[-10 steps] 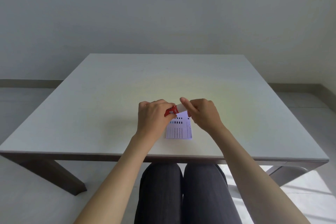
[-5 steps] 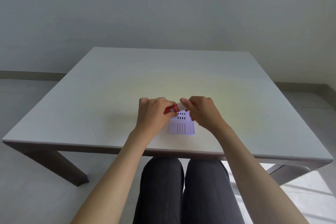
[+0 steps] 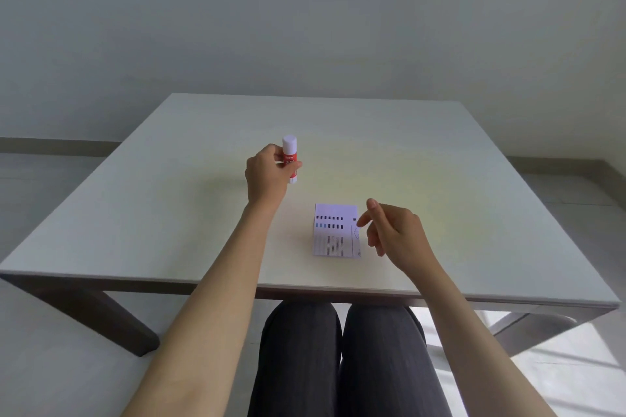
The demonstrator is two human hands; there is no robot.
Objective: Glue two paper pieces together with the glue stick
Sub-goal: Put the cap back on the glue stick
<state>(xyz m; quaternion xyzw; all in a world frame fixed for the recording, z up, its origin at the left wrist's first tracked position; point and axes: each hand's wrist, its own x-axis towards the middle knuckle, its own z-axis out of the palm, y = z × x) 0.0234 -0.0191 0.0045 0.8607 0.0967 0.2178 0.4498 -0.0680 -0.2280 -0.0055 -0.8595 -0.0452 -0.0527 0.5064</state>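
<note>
A red and white glue stick (image 3: 290, 154) with its white cap on stands upright, base at the table top, to the left of the middle. My left hand (image 3: 267, 174) is closed around its red body. A small printed paper (image 3: 335, 230) with black squares and fine rows lies flat near the front edge; a narrow second strip shows along its right side. My right hand (image 3: 393, 232) hovers just right of the paper, fingers loosely apart and empty.
The white square table (image 3: 474, 179) fills the view, its front edge just above my knees. A plain wall stands behind it and dark table legs angle down at both sides.
Both hands were together over the paper, at the glue stick's cap. My left hand has carried the capped stick up and left, and my right hand has let go and drawn aside.
</note>
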